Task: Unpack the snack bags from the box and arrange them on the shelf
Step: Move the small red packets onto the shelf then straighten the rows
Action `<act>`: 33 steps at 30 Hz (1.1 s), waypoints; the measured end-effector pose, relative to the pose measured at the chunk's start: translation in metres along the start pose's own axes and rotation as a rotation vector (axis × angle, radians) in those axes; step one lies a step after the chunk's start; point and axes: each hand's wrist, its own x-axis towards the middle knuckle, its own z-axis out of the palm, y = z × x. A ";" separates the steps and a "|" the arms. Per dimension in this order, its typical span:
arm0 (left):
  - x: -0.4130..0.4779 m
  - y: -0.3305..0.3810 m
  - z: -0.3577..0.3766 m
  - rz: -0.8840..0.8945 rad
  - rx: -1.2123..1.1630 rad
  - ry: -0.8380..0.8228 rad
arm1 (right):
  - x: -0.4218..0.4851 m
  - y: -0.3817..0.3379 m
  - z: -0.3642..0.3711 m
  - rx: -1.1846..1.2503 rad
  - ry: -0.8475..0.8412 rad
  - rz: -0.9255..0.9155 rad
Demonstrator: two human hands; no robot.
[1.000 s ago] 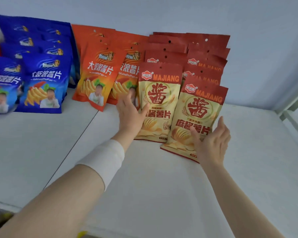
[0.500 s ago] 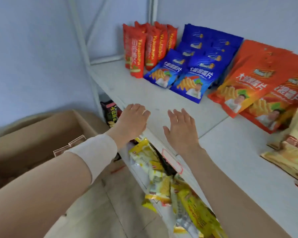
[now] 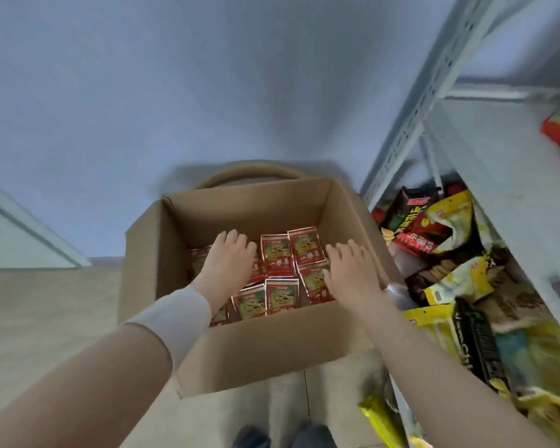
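Below both sets of fingers sits the cardboard box [image 3: 256, 350], open at the top, with the shelf [image 3: 498, 176] off to the right of the right fingertips. Red snack bags [image 3: 277, 255] lie flat in loose layers under and between the fingers. The left hand [image 3: 228, 263] and right hand [image 3: 349, 270] are spread and relaxed, gripping nothing. It would be best to close in from both sides, square up a stack and lift it level so none slide.
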 end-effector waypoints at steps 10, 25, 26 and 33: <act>0.045 -0.023 0.146 -0.317 -0.334 -0.414 | 0.130 -0.023 0.117 -0.011 -0.357 -0.114; 0.147 -0.037 0.360 -1.236 -0.951 -0.437 | 0.292 -0.050 0.313 0.349 -0.461 0.404; 0.151 -0.033 0.367 -1.263 -0.930 -0.414 | 0.297 -0.054 0.319 0.358 -0.420 0.455; 0.154 -0.026 0.374 -1.508 -1.127 -0.328 | 0.314 -0.053 0.327 0.652 -0.318 0.755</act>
